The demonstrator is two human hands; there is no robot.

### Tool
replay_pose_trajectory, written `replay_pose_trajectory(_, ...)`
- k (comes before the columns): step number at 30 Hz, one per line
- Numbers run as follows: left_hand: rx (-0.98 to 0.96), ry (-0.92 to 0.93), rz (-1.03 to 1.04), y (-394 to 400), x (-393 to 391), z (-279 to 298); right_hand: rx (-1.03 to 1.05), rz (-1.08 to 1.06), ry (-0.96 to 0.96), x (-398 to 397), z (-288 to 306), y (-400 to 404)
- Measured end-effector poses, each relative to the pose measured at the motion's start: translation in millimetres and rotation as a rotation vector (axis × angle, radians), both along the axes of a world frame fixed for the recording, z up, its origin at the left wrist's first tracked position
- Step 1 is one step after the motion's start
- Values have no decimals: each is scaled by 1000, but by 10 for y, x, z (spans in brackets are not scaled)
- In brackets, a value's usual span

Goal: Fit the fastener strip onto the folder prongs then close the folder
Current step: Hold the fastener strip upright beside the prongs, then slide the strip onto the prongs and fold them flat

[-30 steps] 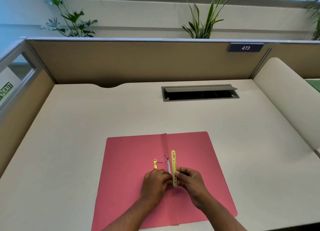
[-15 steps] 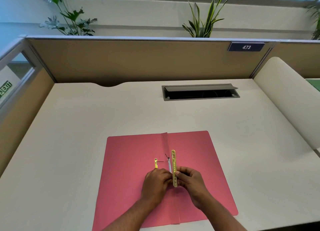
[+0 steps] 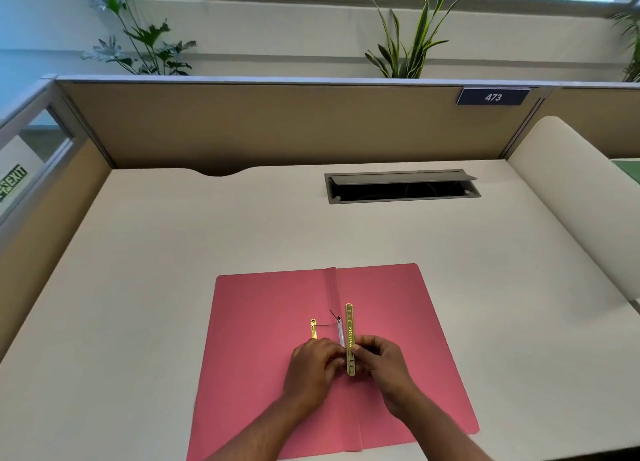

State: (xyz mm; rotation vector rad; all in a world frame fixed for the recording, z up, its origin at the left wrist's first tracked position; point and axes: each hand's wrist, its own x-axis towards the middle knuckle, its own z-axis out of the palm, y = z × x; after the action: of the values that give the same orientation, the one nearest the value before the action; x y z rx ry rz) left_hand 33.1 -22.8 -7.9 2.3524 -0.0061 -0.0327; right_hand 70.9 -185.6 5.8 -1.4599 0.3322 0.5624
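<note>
A pink folder (image 3: 408, 308) lies open and flat on the desk in front of me. A gold fastener strip (image 3: 349, 325) stands along the fold, just right of the centre crease. My right hand (image 3: 381, 367) pinches its lower part. A silvery prong (image 3: 341, 332) rises beside the strip, and my left hand (image 3: 313, 363) is closed around its base. A second small gold piece (image 3: 313, 328) lies on the left leaf, with a thin dark wire next to it. The lower prong is hidden under my fingers.
The cream desk (image 3: 173, 252) carries a cable slot (image 3: 401, 186) with a raised grey flap at the back right. Tan partition walls (image 3: 277, 124) close the back and left sides. A curved cream panel (image 3: 581, 197) borders the right edge.
Both hands stay at the fold, gripping the strip and the prong. Only the camera view has shifted slightly; the strip's position on the folder looks the same.
</note>
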Motion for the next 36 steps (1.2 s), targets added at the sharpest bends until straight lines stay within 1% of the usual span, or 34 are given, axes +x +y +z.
replay_pose_trajectory(2,-127,27,62,33,20,8,-34,15,-9,21,-12,9)
replay_pose_trajectory(4,-249,24,182,72,71,40,-69,28,-8,38,-20,15)
replay_pose_trajectory(7,-318,-7,346,124,228,105,-84,49,6,48,-21,19)
replay_pose_trajectory(9,-324,-1,381,151,350,139,-90,66,4,48,-19,15)
replay_pose_trajectory(13,-284,51,340,151,513,131,-104,89,-8,43,-30,21)
replay_pose_trajectory(18,-299,121,281,59,588,53,-97,84,-27,96,-36,36)
replay_pose_trajectory(22,-265,113,259,46,627,53,-66,87,-30,124,-39,26)
replay_pose_trajectory(27,-136,86,110,66,665,104,-71,81,-33,180,-61,39)
replay_pose_trajectory(36,-167,52,115,125,680,57,-85,92,0,195,-55,44)
